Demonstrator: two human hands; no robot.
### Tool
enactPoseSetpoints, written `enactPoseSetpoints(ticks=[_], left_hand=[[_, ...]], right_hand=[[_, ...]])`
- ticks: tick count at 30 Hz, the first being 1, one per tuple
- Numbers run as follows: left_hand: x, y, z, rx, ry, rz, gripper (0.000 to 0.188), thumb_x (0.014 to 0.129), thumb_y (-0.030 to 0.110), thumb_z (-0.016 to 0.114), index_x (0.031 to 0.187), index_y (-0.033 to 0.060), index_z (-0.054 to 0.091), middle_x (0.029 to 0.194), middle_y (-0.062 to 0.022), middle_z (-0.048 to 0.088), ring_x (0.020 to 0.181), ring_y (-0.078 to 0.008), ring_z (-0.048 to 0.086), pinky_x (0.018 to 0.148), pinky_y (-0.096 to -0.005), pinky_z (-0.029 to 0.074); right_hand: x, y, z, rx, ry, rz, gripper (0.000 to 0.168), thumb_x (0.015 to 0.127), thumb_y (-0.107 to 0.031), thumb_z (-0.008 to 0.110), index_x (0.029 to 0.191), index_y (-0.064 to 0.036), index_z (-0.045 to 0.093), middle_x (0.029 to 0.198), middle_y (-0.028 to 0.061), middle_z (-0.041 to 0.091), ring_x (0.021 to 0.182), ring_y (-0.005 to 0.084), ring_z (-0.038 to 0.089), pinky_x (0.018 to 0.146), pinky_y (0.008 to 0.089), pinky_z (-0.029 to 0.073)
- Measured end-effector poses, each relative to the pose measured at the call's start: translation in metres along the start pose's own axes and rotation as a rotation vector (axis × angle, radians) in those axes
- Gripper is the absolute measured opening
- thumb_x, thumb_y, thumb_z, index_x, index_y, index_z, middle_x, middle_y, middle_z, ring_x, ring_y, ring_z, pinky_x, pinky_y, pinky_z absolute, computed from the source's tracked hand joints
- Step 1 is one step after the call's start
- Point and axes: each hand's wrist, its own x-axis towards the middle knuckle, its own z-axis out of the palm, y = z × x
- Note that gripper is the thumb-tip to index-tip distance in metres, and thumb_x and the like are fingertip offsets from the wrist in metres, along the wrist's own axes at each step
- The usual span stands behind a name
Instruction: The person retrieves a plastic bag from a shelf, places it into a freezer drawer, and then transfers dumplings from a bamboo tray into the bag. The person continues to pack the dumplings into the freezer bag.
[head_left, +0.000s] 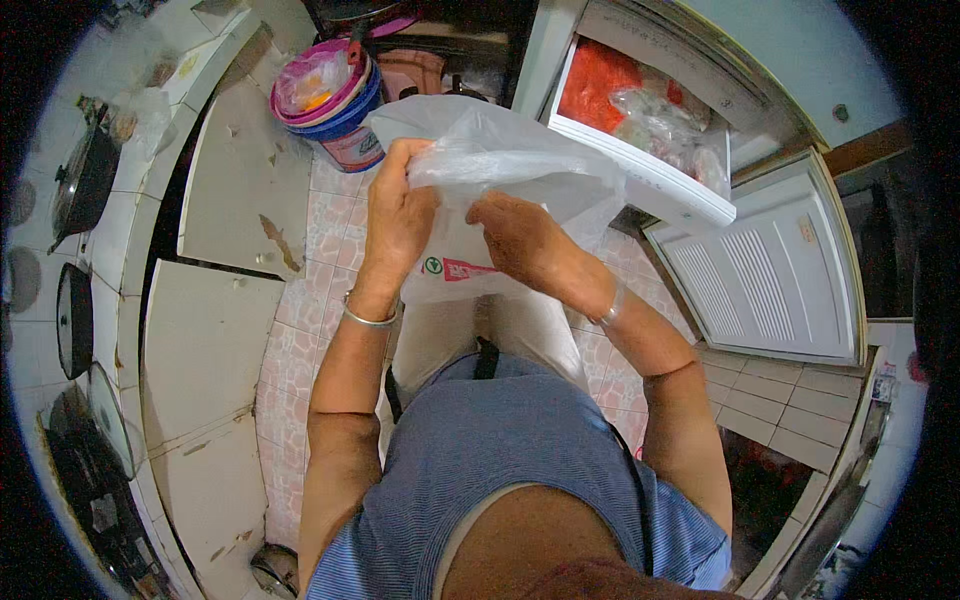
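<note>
A thin, whitish plastic bag (525, 161) with red and green print hangs in front of my body, its upper part spread wide. My left hand (401, 210) grips the gathered plastic at the bag's left side, thumb towards the middle. Just right of it, my right hand (521, 236) is bent inward with curled fingers against the bag; the plastic partly hides what its fingertips hold. At the upper right, a white freezer drawer (637, 169) is pulled out, holding a red bag (600, 79) and clear bags of food (667, 124).
The refrigerator's door (765, 270) stands open at the right. Stacked buckets and basins (330, 105) are on the tiled floor at the upper left. Worn cabinet doors (210, 360) line the left side, below a tiled counter with a black lidded pot (86, 180) and pans.
</note>
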Motion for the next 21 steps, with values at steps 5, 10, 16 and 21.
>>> enactPoseSetpoints(ticks=[5, 10, 16, 21], left_hand=[[0.015, -0.044, -0.077, -0.044, 0.3, -0.03, 0.033, 0.073, -0.007, 0.043, 0.101, 0.0002, 0.059, 0.093, -0.0072, 0.062, 0.084, -0.0166, 0.058, 0.08, -0.0308, 0.048], [-0.035, -0.039, -0.133, 0.589, -0.288, -0.153, 0.037, 0.074, -0.004, 0.053, 0.111, -0.0012, 0.058, 0.095, -0.0176, 0.061, 0.093, -0.0321, 0.059, 0.088, -0.0369, 0.046], [-0.038, 0.101, -0.09, 0.211, -0.723, 0.4, 0.034, 0.076, 0.0, 0.067, 0.109, 0.0018, 0.064, 0.111, -0.0151, 0.063, 0.105, -0.0316, 0.061, 0.09, -0.0368, 0.049], [-0.005, -0.051, 0.022, 0.812, -0.734, 0.664, 0.017, 0.072, 0.005, 0.065, 0.089, 0.0062, 0.062, 0.079, -0.0132, 0.063, 0.077, -0.032, 0.065, 0.071, -0.0429, 0.054]], right_hand=[[-0.016, 0.086, 0.02, -0.391, -0.264, 0.113, 0.083, 0.073, -0.031, 0.075, 0.144, -0.01, 0.036, 0.138, 0.0192, 0.047, 0.131, 0.033, 0.04, 0.113, 0.0466, 0.026], [-0.026, 0.095, 0.01, -0.247, -0.594, 0.122, 0.064, 0.064, -0.042, 0.08, 0.111, -0.003, 0.06, 0.114, 0.0203, 0.062, 0.12, 0.036, 0.051, 0.108, 0.0462, 0.031], [-0.011, 0.074, 0.005, -0.267, -0.673, 0.208, 0.054, 0.061, -0.035, 0.084, 0.093, 0.002, 0.061, 0.093, 0.0193, 0.066, 0.096, 0.0385, 0.062, 0.082, 0.0432, 0.05], [-0.016, 0.072, 0.025, -0.418, -0.536, -0.102, 0.046, 0.063, -0.036, 0.081, 0.089, -0.001, 0.067, 0.087, 0.017, 0.068, 0.09, 0.0342, 0.066, 0.081, 0.041, 0.052]])
